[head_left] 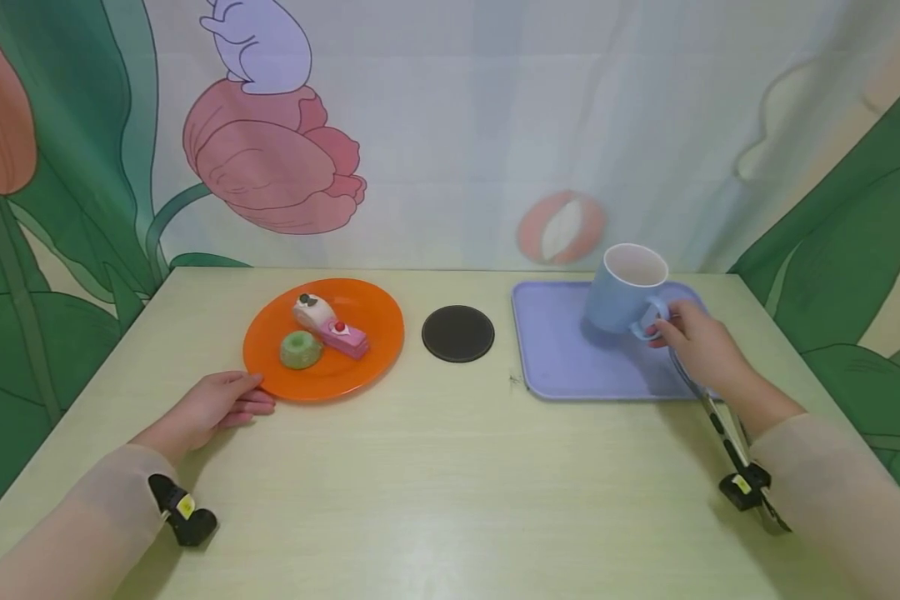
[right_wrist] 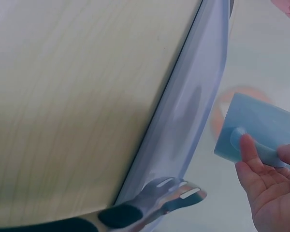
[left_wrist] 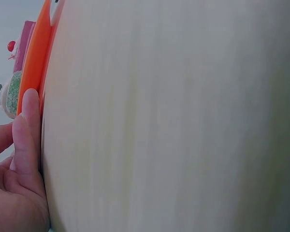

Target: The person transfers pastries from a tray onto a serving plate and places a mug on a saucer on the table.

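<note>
My right hand (head_left: 701, 342) pinches the handle of a light blue mug (head_left: 617, 292) between thumb and fingers. The mug stands upright over a lavender tray (head_left: 562, 367), with a shadow beneath it; in the right wrist view, a gap separates mug (right_wrist: 256, 121) and tray (right_wrist: 210, 67). At the near left rim of an orange plate (head_left: 330, 383), my left hand (head_left: 210, 408) has its thumb at the upper edge and its fingers low against the rim. Three toy sweets lie on the plate: a green ring (head_left: 300, 350), a pink cake slice (head_left: 347, 339) and a white piece (head_left: 313, 312).
Metal tongs with dark grips (head_left: 727, 437) lean on the tray's right edge, under my right forearm. A round black coaster (head_left: 457, 333) lies between plate and tray. A printed curtain (head_left: 435, 150) hangs behind the pale wooden table (head_left: 450, 483).
</note>
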`<act>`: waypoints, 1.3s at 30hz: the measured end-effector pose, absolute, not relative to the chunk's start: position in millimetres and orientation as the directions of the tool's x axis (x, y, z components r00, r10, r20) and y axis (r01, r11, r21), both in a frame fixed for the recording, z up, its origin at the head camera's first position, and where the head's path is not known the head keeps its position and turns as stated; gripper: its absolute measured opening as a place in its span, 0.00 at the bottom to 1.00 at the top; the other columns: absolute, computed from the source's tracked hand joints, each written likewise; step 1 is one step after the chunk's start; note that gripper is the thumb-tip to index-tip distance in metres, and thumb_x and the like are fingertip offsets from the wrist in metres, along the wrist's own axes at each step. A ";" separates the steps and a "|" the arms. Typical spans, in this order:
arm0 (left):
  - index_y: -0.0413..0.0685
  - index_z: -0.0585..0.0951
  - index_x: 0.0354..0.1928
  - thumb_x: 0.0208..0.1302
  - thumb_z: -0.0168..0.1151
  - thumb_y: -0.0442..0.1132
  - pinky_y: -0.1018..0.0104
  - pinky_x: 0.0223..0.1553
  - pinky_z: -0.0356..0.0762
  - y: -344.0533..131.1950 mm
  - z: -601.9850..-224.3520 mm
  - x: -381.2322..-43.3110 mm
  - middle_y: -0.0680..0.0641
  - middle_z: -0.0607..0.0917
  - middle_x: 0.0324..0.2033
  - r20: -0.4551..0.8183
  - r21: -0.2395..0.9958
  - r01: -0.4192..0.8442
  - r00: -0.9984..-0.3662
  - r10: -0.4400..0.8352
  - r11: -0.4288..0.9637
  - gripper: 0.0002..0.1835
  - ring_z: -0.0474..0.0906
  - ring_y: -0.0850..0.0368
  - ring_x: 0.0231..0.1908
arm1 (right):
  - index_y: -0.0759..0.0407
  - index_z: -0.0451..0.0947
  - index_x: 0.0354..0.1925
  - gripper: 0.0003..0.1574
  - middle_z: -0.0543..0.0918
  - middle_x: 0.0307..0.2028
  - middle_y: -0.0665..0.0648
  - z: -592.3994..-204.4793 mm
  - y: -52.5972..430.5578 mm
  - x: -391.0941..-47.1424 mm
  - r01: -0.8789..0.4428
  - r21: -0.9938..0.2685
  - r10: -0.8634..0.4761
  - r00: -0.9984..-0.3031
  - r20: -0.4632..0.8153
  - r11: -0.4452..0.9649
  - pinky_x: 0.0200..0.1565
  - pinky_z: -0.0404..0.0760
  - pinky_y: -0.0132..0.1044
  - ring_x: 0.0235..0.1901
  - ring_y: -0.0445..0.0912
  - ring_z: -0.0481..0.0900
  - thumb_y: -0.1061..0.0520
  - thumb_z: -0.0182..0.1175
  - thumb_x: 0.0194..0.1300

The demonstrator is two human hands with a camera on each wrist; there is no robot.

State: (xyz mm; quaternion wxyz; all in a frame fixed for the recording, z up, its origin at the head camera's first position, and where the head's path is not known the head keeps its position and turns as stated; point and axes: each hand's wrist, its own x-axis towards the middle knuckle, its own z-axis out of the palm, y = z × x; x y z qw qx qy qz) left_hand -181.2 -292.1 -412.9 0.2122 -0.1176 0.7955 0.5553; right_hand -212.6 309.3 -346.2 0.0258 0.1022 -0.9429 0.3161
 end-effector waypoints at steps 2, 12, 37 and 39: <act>0.32 0.64 0.61 0.73 0.42 0.51 0.74 0.36 0.77 -292.1 -412.7 -181.0 0.52 0.85 0.34 -0.469 0.833 -0.423 -0.882 0.050 0.356 0.28 0.83 0.63 0.36 | 0.73 0.63 0.48 0.16 0.79 0.43 0.71 -346.3 306.9 -212.6 -0.216 -0.582 -0.180 -0.976 0.119 0.784 0.44 0.74 0.54 0.41 0.62 0.80 0.58 0.41 0.74; 0.32 0.64 0.61 0.73 0.42 0.51 0.74 0.37 0.77 -291.1 -413.7 -181.4 0.52 0.85 0.34 -0.471 0.830 -0.423 -0.881 0.051 0.363 0.28 0.82 0.63 0.37 | 0.71 0.64 0.48 0.17 0.79 0.43 0.68 -346.7 300.0 -211.0 -0.189 -0.583 -0.173 -0.981 0.085 0.790 0.48 0.71 0.57 0.43 0.61 0.80 0.56 0.42 0.74; 0.32 0.63 0.62 0.73 0.40 0.52 0.74 0.39 0.77 -292.5 -411.8 -180.8 0.51 0.85 0.36 -0.474 0.822 -0.412 -0.878 0.070 0.393 0.29 0.82 0.63 0.38 | 0.73 0.64 0.49 0.15 0.79 0.43 0.69 -346.6 277.4 -209.7 -0.193 -0.619 -0.199 -0.978 0.060 0.761 0.49 0.71 0.57 0.43 0.61 0.79 0.60 0.44 0.73; 0.32 0.63 0.62 0.73 0.41 0.52 0.74 0.38 0.77 -292.0 -411.7 -181.8 0.51 0.85 0.36 -0.477 0.822 -0.416 -0.876 0.072 0.389 0.29 0.82 0.63 0.37 | 0.73 0.63 0.50 0.16 0.79 0.44 0.69 -346.1 277.1 -210.5 -0.182 -0.618 -0.194 -0.980 0.048 0.765 0.49 0.71 0.57 0.44 0.61 0.79 0.59 0.43 0.73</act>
